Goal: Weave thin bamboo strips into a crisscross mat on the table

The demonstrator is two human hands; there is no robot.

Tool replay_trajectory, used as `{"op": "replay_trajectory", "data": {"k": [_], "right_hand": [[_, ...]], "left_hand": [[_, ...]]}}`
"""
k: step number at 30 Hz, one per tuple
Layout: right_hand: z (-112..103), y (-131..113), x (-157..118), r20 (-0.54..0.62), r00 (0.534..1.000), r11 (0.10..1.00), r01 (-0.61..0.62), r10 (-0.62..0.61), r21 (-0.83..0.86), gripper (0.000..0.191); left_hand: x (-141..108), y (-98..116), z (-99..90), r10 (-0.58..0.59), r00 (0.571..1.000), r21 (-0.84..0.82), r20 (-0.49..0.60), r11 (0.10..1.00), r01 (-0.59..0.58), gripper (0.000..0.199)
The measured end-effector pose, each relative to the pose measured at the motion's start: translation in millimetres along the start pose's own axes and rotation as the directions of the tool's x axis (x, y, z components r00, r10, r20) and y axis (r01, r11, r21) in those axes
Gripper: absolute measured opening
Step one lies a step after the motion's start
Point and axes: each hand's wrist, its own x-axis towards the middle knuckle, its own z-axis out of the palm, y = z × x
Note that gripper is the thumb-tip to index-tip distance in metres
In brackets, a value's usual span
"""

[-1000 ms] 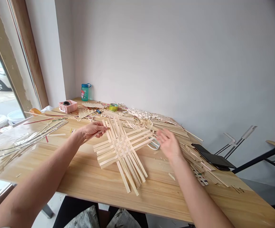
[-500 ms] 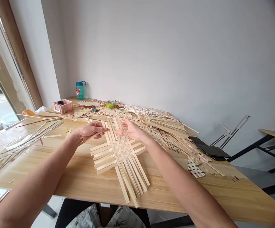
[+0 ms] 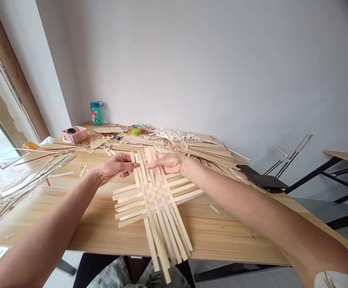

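A cross-shaped mat woven from flat pale strips, bamboo or wood by the look of them [image 3: 157,196], is held over the near edge of the table. Its strip ends fan out on all sides, and the lower ones hang past the edge. My left hand [image 3: 116,165] pinches the upper left strips, with another thin strip lying along its palm. On the upper right strips, my right hand [image 3: 170,162] is closed, thumb in front and fingers partly hidden behind. The tight checkered weave sits at the middle, below both hands.
Loose strips [image 3: 204,154] are heaped along the back of the table [image 3: 228,236]. A pink basket [image 3: 75,135], a teal bottle [image 3: 95,114] and a roll of yellow-green tape [image 3: 136,129] stand at the back left. A black flat item [image 3: 264,178] lies at the right edge.
The mat has come slightly nearer to me and its lower strips hang further over the edge. My right hand has turned and closed on the upper right strips. The view has shifted slightly.
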Motion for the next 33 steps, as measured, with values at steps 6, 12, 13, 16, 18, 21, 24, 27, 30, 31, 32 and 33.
{"op": "replay_trajectory", "data": {"k": [6,12,13,16,18,21,24,27,30,31,32,33], "right_hand": [[7.4,16.6,0.9,-0.078,0.997,0.999,-0.016,0.019,0.030,0.043],[8.5,19.6,-5.6,-0.184,0.983,0.997,0.010,0.004,0.077,0.031],[7.2,20.3,-7.4,-0.190,0.982,0.996,0.020,-0.002,0.088,0.029],[2.1,21.7,-13.3,-0.222,0.975,0.992,0.042,-0.014,0.120,0.030],[-0.5,21.6,-17.2,-0.274,0.962,0.993,0.044,-0.011,0.114,0.030],[-0.6,20.2,-22.0,-0.354,0.935,0.993,0.055,-0.015,0.103,0.027],[2.2,20.0,-24.0,-0.388,0.921,0.987,0.089,-0.029,0.137,0.028],[2.6,23.2,-22.5,-0.428,0.903,0.980,0.119,-0.041,0.157,0.027],[-0.1,28.6,-19.6,-0.463,0.885,0.979,0.135,-0.048,0.156,0.023],[-1.0,30.4,-18.9,-0.465,0.884,0.978,0.141,-0.053,0.156,0.022],[-1.6,32.0,-18.4,-0.465,0.883,0.977,0.147,-0.059,0.156,0.022],[-1.7,33.4,-18.2,-0.465,0.883,0.976,0.155,-0.065,0.157,0.022]], "left_hand": [[1.4,1.7,2.7,-0.010,0.999,-0.017,-0.038,1.000,0.010,0.036],[-6.0,12.9,-3.9,-0.025,1.000,0.032,-0.018,0.999,0.026,0.031],[-8.3,14.6,-7.4,-0.022,1.000,0.045,-0.014,0.999,0.023,0.033],[-14.6,19.0,-20.3,0.006,1.000,0.111,0.019,0.994,-0.008,0.034],[-17.1,21.9,-28.2,0.013,0.996,0.193,0.089,0.981,-0.030,0.034],[-17.7,25.4,-34.9,-0.015,0.985,0.316,0.172,0.948,-0.040,0.037],[-16.5,25.5,-36.3,-0.083,0.985,0.383,0.152,0.923,0.019,0.036],[-15.4,23.3,-37.4,-0.134,0.984,0.420,0.119,0.905,0.073,0.035],[-15.5,22.7,-39.5,-0.161,0.981,0.442,0.105,0.892,0.099,0.035],[-15.8,23.2,-40.0,-0.170,0.980,0.451,0.103,0.886,0.107,0.035],[-16.2,24.1,-40.1,-0.182,0.978,0.463,0.102,0.879,0.115,0.034],[-16.5,25.2,-39.8,-0.193,0.976,0.476,0.101,0.871,0.123,0.034]]}}
